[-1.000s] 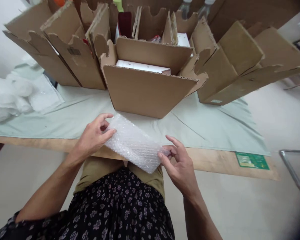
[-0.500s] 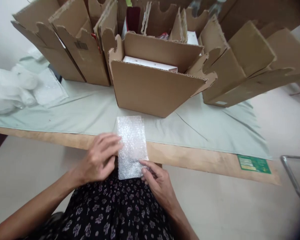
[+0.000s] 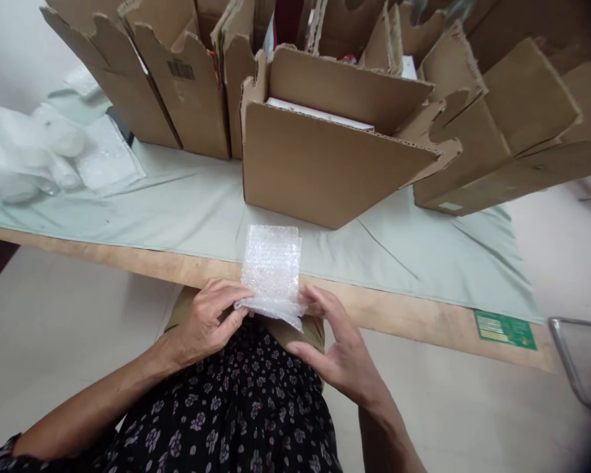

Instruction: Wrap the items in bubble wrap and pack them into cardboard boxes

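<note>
A clear bubble wrap bag point(image 3: 272, 263) lies over the table's front edge, its near end folded up in a crease. My left hand point(image 3: 215, 318) pinches the left end of that fold between thumb and fingers. On the other side, my right hand point(image 3: 337, 341) is open, thumb and fingers apart, with its fingertips at the bag's right edge. Whether those fingertips touch the plastic, I cannot tell. Anything inside the bag is too unclear to make out.
An open cardboard box point(image 3: 325, 164) with a white item inside stands just beyond the bag. More cardboard boxes point(image 3: 177, 85) line the back. Bubble wrap pieces point(image 3: 39, 148) are heaped at the left. A green card point(image 3: 506, 328) lies on the wooden edge, near a metal frame point(image 3: 569, 361).
The bag's near end, flat before, is now folded up. My left hand has closed on the fold; my right hand has opened and moved to the right. The view has shifted slightly.
</note>
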